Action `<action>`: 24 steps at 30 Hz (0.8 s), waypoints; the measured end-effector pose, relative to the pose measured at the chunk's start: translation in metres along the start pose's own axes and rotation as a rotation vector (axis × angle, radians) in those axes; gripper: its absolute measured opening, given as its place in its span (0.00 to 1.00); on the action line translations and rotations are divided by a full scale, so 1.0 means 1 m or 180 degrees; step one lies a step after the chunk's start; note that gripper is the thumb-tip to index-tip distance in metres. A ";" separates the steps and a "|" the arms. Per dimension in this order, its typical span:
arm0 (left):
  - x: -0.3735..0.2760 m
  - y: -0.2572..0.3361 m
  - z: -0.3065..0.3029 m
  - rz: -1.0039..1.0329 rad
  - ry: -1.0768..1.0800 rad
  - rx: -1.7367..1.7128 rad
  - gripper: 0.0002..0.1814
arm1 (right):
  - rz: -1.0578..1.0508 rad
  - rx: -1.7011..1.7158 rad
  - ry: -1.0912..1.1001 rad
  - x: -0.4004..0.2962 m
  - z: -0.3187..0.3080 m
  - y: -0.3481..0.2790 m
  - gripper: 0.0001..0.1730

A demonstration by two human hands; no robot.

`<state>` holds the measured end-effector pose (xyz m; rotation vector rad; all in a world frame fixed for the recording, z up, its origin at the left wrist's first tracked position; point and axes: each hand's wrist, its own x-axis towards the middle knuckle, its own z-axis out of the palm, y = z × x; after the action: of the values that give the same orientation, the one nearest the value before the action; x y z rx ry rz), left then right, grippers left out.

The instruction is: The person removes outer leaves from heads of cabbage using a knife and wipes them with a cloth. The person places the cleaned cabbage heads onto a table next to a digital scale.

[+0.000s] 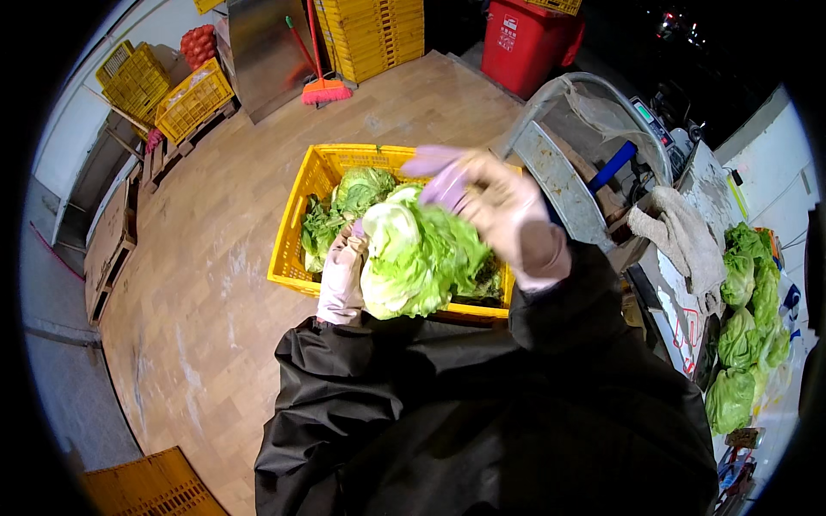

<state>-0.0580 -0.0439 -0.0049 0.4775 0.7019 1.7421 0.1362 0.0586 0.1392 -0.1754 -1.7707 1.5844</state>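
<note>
A head of green leaf lettuce (413,264) with pale stem parts hangs over a yellow plastic crate (290,258). My left hand (343,274), in a pale glove with purple fingertips, grips it from the left side; its fingers are partly hidden by leaves. Above the lettuce's right side is my right hand (493,200), gloved the same way and blurred by motion. Its fingers are bent near the upper leaves, and the blur hides whether they hold any leaf. Inside the crate lie a round leafy head (364,190) and loose darker leaves (317,226).
On the right, several lettuce heads (739,338) lie on a white table beside a towel (687,238). A metal-framed cart (568,168) stands nearer the crate. Farther off are stacked yellow crates (371,39), a broom (326,90) and a red bin (523,48). Another crate (155,484) sits lower left.
</note>
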 end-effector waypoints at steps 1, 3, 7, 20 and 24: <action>-0.003 0.006 0.013 -0.0112 0.0089 -0.0174 0.19 | -0.0117 0.0490 0.0341 0.002 -0.010 0.003 0.10; 0.000 0.002 -0.003 -0.0313 0.0151 -0.0589 0.21 | 0.0224 -0.0687 0.0528 0.007 -0.043 0.005 0.26; -0.005 0.014 0.018 -0.0435 -0.0136 -0.0696 0.24 | 0.1144 0.0022 0.0071 -0.016 -0.064 0.037 0.49; 0.012 -0.011 -0.007 -0.0901 -0.0806 -0.2379 0.29 | -0.0326 -0.1563 0.0660 -0.022 -0.004 0.043 0.26; 0.014 -0.018 -0.018 -0.0492 -0.1014 -0.1899 0.27 | -0.0016 -0.1535 0.0749 -0.027 0.008 0.065 0.49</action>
<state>-0.0605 -0.0305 -0.0304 0.2646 -0.0200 1.5840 0.1277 0.0522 0.0695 -0.5614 -1.9274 1.0570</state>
